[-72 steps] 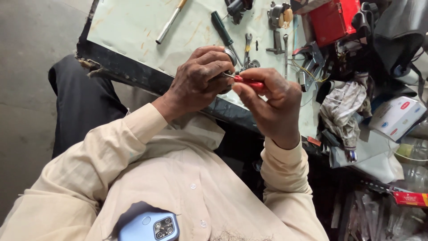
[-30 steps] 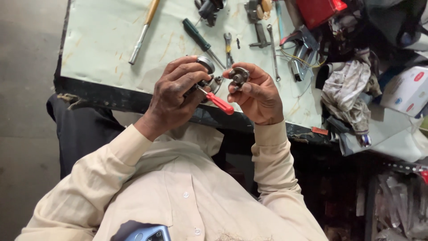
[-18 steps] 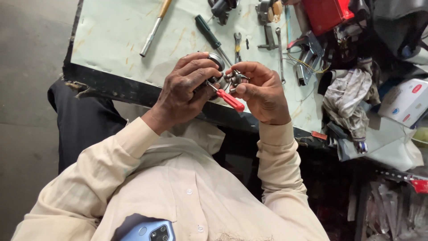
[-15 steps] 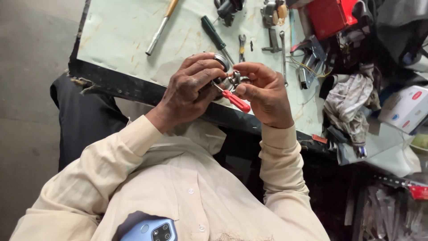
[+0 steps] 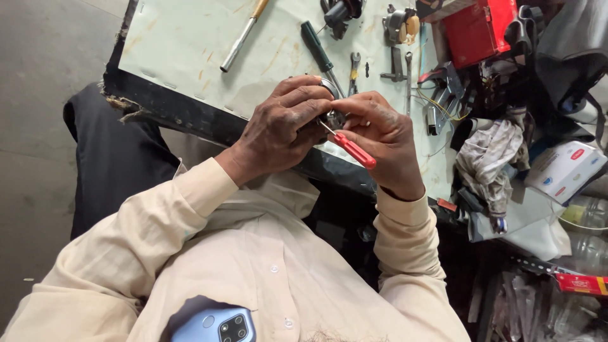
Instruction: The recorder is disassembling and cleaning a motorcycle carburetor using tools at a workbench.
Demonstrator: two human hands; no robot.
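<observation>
My left hand [image 5: 278,130] and my right hand [image 5: 386,133] meet over the near edge of a pale green worktable [image 5: 183,50]. Between their fingertips sits a small round metal part [image 5: 334,118], mostly hidden by fingers. My right fingers curl onto it. A small red-handled screwdriver [image 5: 354,151] points its tip into the part. Its shaft runs from under my left thumb, and its handle lies across my right palm. A bit of metal ring shows above my left fingers.
On the table lie a wooden-handled tool [image 5: 244,35], a dark-handled screwdriver [image 5: 316,47], a small spanner [image 5: 353,66] and other metal parts. A red box [image 5: 478,31], a rag [image 5: 491,158] and a white carton [image 5: 560,171] crowd the right. A phone [image 5: 215,324] sits in my shirt pocket.
The screwdriver went from my right fingers to under my left thumb, with the handle now pointing down and right. Both hands have closed tighter around the metal part. The view shifted slightly.
</observation>
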